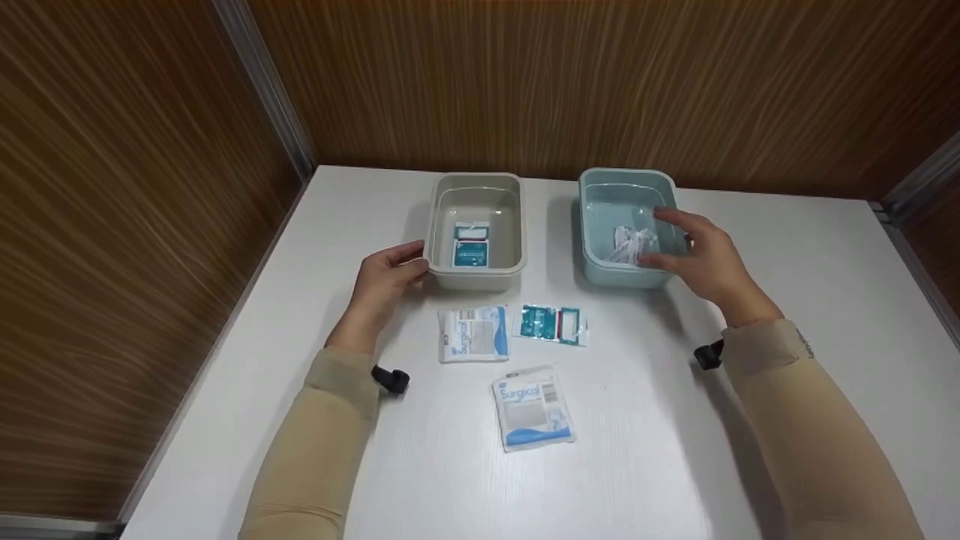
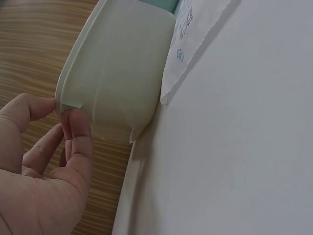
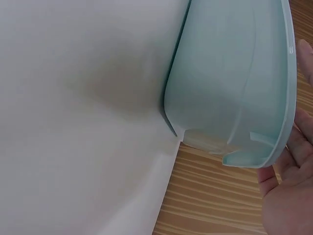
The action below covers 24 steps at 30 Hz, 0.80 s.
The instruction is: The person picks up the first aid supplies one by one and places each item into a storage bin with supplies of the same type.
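Note:
My left hand [image 1: 380,283] pinches the left rim of a beige plastic bin [image 1: 480,282] between thumb and fingers, seen close in the left wrist view. In that bin lies a teal and white packet [image 1: 471,244]. Over the right rim of a light blue bin [image 1: 626,277], my right hand [image 1: 712,261] is spread with fingers loosely bent. Crumpled white wrappers [image 1: 634,245] lie inside that bin, below the thumb. In the right wrist view the right hand [image 3: 292,188] shows beside the blue bin's rim, partly cut off by the frame edge.
Two white and blue packets marked Surgical, one near the beige bin [image 1: 473,334] and another closer to me [image 1: 533,409], lie on the white table [image 1: 630,450]. A teal packet [image 1: 551,324] rests beside the first. Wood-grain panels [image 1: 570,90] stand behind and at both sides.

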Each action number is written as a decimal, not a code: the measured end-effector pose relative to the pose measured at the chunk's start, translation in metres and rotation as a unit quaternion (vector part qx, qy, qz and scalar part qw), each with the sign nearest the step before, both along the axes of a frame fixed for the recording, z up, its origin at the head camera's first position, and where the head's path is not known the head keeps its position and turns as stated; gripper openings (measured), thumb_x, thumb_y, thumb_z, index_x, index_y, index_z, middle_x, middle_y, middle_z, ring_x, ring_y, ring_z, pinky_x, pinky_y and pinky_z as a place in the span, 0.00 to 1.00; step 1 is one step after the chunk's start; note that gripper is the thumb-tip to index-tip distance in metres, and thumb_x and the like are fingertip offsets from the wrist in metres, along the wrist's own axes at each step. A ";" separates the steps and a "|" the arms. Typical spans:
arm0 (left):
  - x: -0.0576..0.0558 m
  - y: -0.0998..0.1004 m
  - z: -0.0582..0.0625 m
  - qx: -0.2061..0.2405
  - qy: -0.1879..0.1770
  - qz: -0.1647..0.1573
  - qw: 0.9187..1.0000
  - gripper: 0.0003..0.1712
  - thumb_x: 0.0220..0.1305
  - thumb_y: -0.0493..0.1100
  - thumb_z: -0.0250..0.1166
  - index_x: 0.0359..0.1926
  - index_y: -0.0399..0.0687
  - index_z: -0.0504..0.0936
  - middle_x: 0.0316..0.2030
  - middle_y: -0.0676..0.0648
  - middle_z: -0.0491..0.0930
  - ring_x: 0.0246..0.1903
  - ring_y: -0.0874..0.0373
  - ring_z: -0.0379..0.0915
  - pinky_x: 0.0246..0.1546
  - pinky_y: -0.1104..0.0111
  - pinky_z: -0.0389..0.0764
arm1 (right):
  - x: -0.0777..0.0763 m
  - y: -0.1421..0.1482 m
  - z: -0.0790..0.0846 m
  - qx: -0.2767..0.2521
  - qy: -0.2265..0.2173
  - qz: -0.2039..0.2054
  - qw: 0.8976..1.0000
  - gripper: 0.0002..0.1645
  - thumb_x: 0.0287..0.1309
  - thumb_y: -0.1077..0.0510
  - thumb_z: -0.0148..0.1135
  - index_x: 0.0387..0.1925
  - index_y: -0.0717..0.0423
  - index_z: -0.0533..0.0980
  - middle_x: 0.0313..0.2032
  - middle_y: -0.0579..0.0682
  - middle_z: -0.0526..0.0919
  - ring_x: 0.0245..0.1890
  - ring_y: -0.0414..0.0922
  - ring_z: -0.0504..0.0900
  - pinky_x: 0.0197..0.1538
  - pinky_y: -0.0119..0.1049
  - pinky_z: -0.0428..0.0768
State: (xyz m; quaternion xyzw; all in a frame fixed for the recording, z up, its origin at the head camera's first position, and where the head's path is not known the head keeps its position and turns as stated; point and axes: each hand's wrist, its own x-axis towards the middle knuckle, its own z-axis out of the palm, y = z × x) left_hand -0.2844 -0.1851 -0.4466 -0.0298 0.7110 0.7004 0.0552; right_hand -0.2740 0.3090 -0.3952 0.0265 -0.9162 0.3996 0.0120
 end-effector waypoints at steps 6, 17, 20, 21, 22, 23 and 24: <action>-0.001 -0.001 0.000 0.000 -0.003 -0.001 1.000 0.28 0.79 0.38 0.70 0.77 0.43 0.82 0.74 0.41 0.83 0.60 0.55 0.86 0.68 0.61 0.88 | 0.007 0.007 -0.002 -0.011 0.044 -0.030 0.998 0.47 0.71 0.45 0.81 0.84 0.47 0.72 0.86 0.59 0.67 0.83 0.66 0.65 0.83 0.71 0.68; -0.003 -0.004 0.002 -0.009 0.007 0.001 1.000 0.28 0.79 0.39 0.70 0.76 0.44 0.82 0.75 0.42 0.82 0.66 0.53 0.84 0.71 0.62 0.87 | 0.015 0.019 -0.004 -0.002 0.044 -0.060 0.997 0.47 0.73 0.43 0.78 0.84 0.49 0.71 0.87 0.61 0.65 0.85 0.68 0.63 0.85 0.72 0.67; -0.002 -0.004 0.001 -0.007 0.012 0.001 1.000 0.28 0.79 0.39 0.70 0.76 0.42 0.82 0.74 0.41 0.83 0.61 0.56 0.86 0.68 0.63 0.88 | 0.015 0.021 -0.007 0.006 0.036 -0.057 0.998 0.48 0.73 0.42 0.78 0.85 0.52 0.70 0.86 0.63 0.65 0.86 0.67 0.62 0.86 0.72 0.66; -0.001 -0.004 0.001 -0.006 0.014 0.001 1.000 0.28 0.79 0.39 0.70 0.76 0.41 0.82 0.74 0.40 0.83 0.59 0.57 0.87 0.67 0.63 0.88 | 0.014 0.022 -0.008 0.010 0.033 -0.056 0.998 0.48 0.73 0.42 0.78 0.85 0.53 0.69 0.86 0.63 0.65 0.86 0.67 0.62 0.86 0.73 0.66; -0.001 -0.004 0.001 -0.004 0.016 0.001 1.000 0.28 0.79 0.38 0.69 0.76 0.40 0.81 0.74 0.39 0.83 0.58 0.58 0.87 0.66 0.63 0.88 | 0.014 0.022 -0.009 0.013 0.030 -0.054 0.998 0.48 0.73 0.42 0.78 0.85 0.53 0.69 0.86 0.63 0.65 0.86 0.67 0.62 0.86 0.73 0.65; 0.000 -0.003 0.001 -0.001 0.017 0.000 1.000 0.28 0.80 0.38 0.69 0.76 0.39 0.81 0.74 0.38 0.83 0.56 0.58 0.87 0.65 0.63 0.88 | 0.014 0.023 -0.010 0.017 0.026 -0.053 0.998 0.49 0.73 0.41 0.77 0.85 0.53 0.69 0.86 0.63 0.65 0.86 0.67 0.61 0.86 0.73 0.65; 0.000 -0.003 0.000 -0.001 0.017 0.000 1.000 0.28 0.80 0.38 0.69 0.76 0.39 0.81 0.74 0.38 0.82 0.56 0.59 0.87 0.66 0.63 0.88 | 0.014 0.023 -0.010 0.019 0.025 -0.051 0.998 0.49 0.73 0.41 0.77 0.85 0.53 0.69 0.86 0.63 0.65 0.86 0.67 0.61 0.86 0.74 0.65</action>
